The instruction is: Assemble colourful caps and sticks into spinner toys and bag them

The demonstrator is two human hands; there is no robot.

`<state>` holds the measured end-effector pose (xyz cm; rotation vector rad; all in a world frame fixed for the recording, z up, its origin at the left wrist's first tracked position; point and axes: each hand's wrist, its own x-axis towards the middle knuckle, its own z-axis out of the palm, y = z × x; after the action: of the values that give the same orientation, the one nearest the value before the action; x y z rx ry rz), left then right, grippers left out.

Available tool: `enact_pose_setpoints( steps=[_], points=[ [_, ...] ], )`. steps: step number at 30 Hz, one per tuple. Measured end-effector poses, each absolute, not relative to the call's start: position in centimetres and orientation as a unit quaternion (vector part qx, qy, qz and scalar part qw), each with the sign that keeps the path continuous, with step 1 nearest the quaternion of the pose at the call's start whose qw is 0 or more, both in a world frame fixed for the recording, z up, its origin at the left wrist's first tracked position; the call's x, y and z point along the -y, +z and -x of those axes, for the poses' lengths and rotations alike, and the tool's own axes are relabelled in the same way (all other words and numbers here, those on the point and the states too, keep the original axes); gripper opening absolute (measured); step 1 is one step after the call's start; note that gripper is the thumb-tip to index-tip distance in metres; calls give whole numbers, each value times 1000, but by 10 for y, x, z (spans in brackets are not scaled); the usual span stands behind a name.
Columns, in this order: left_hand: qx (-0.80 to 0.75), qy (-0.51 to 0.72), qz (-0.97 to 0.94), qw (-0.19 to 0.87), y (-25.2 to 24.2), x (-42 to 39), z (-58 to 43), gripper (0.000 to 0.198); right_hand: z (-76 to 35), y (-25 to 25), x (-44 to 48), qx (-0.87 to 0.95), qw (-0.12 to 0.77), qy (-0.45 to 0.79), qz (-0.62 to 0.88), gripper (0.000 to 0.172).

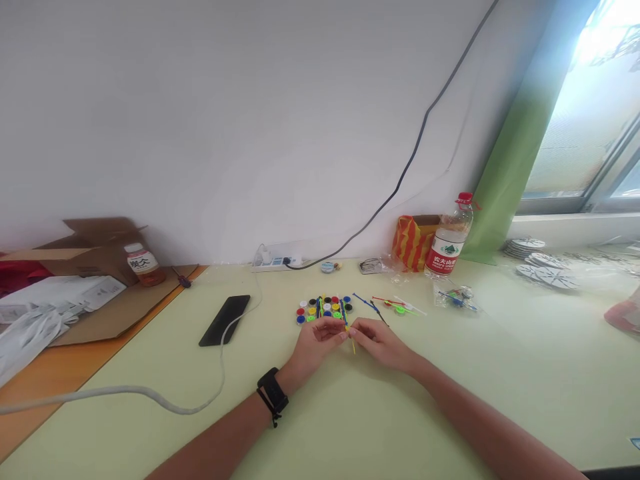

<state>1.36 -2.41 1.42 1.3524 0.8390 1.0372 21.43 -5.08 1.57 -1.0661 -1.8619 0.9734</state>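
Both my hands meet at the middle of the pale green table (450, 400). My left hand (315, 341), with a black watch on the wrist, pinches a thin yellow stick (351, 339) at its upper end. My right hand (381, 341) pinches the same stick from the right. Just beyond my fingers lies a cluster of several small round coloured pieces (325, 308) in rows. To the right of it lie loose thin sticks (395, 305) in blue, red, green and white.
A black phone (225, 319) lies left of centre with a white cable (150, 395) running past it. A power strip (273, 263), water bottle (449, 245), orange bag (413, 241), plastic bag of parts (456, 297), cardboard box (85, 253) and drink bottle (143, 265) stand along the wall.
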Motion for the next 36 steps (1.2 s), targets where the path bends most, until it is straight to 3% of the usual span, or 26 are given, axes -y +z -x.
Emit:
enact_pose_setpoints(
  steps=[5,9,13,15,20,26,36],
  points=[
    [-341,438,-602,574,16,27,-14,39,-214,17,49,721,381,407,411,39],
    [-378,446,-613,531,19,28,-15,38,-232,20,39,734,371,299,484,32],
    [-389,428,-626,523,21,29,-15,28,-267,23,27,711,259,97,646,21],
    [-384,423,-631,525,22,29,-15,28,-283,22,23,688,182,55,701,19],
    [-390,422,-620,534,23,29,-14,23,-298,18,18,652,141,29,745,6],
    [-385,422,-620,538,23,28,-14,23,-284,12,17,695,153,20,702,17],
    [-373,417,-614,556,21,28,-15,29,-270,4,19,708,158,35,688,8]
  ],
)
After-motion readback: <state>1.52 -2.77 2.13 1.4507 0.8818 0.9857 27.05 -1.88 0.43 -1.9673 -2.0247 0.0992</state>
